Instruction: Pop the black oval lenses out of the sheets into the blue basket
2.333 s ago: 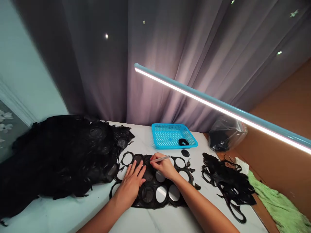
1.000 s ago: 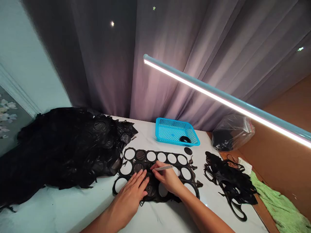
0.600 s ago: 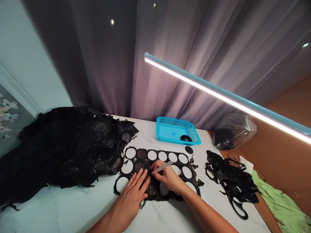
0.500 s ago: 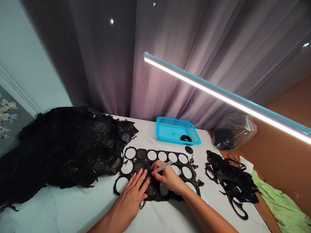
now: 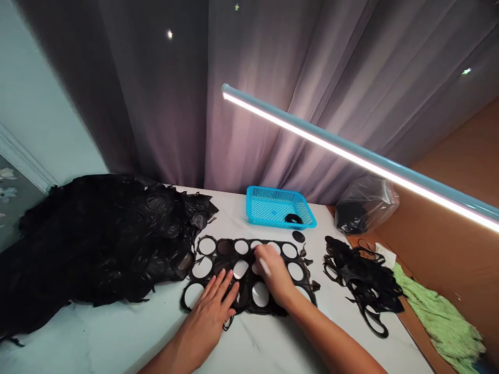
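Observation:
A black rubber-like sheet (image 5: 249, 280) with rows of round holes lies flat on the white table. White shows through most of the holes, while a few are still filled with dark material. My left hand (image 5: 212, 306) presses the sheet's lower left part, palm down and fingers spread. Above the sheet's middle, my right hand (image 5: 273, 272) is closed and blurred by motion, with a slim pale tool (image 5: 265, 267) in its grip. Whether it also holds a black disc I cannot tell. A loose black disc (image 5: 298, 237) lies just beyond the sheet.
A blue basket (image 5: 253, 215) holding black rings (image 5: 293, 218) stands at the back. Black sheets (image 5: 105, 239) are heaped at left. Cut black scraps (image 5: 362, 280), a clear plastic bag (image 5: 366, 202) and a green cloth (image 5: 436, 317) are at right. A lit tube lamp (image 5: 351, 150) crosses above.
My right hand has moved up and away from my left fingers with the tool. A middle-row hole that was dark now shows white. My left hand stays on the sheet.

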Available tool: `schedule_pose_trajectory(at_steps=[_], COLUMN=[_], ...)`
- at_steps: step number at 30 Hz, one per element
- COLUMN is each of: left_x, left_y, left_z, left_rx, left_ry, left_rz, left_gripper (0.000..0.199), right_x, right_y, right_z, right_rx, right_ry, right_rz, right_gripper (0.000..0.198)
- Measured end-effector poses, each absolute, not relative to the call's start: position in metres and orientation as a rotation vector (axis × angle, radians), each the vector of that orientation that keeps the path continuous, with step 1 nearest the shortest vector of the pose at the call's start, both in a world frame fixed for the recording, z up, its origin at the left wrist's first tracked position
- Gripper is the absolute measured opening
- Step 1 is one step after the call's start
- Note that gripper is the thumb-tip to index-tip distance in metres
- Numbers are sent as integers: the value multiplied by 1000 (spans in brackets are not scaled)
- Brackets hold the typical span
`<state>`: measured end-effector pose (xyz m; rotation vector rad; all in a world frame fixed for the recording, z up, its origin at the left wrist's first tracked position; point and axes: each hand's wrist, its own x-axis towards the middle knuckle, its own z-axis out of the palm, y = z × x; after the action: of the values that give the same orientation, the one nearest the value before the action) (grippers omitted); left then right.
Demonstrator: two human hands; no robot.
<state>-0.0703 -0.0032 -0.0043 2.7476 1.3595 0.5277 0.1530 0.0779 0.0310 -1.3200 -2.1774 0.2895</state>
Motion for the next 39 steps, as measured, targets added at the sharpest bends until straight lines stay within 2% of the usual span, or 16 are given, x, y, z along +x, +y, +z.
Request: schedule_pose_trajectory(at_steps=[3, 5, 12, 20, 33, 39], left_x=[-72, -73, -79, -74, -73, -73], left_y=[-2, -4, -43, -60, -58, -58], left_z=[8, 19, 14, 14, 8, 7], left_rx=[2713, 2684, 2801, 2720, 2768, 2793], left_ry=[1317, 1302, 1254, 1399, 1393, 1378], left_rz=[513, 507, 442, 510, 519, 528], left_gripper=[44, 44, 41, 39, 40, 40], right_x=[182, 191, 148, 141, 140, 138], right_y=[94, 89, 24, 9, 13, 11], right_z=[43, 51, 41, 37, 31, 27], right_rx=[-1480, -1468, -1183, -1061, -1042, -1026], right_ry=[-1938, -1912, -2099, -2090, -2081, -2168], right_rz=[138, 150, 796, 1066, 1085, 956], right_gripper=[19, 18, 12, 14, 16, 16])
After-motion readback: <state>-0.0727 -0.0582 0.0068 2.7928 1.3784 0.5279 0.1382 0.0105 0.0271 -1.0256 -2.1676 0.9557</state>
